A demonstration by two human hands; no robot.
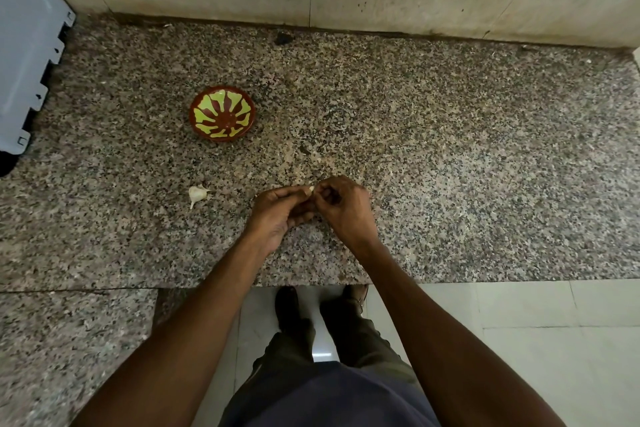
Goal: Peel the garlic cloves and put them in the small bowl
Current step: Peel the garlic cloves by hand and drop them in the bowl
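Pinching a garlic clove point(310, 189) just nearer than the small bowl point(222, 113), left hand point(282, 210) and right hand point(343, 206) fingers grasp it; light, firm, papery-skinned, best gripped at its ends.

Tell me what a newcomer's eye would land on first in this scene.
The small bowl, red-brown with a bright yellow-green petal pattern, stands out on the speckled granite counter, left of centre, and looks empty. Nearer the front edge, the left hand and right hand meet over a pale garlic clove pinched between the fingertips. A second garlic piece lies alone on the counter to their left.
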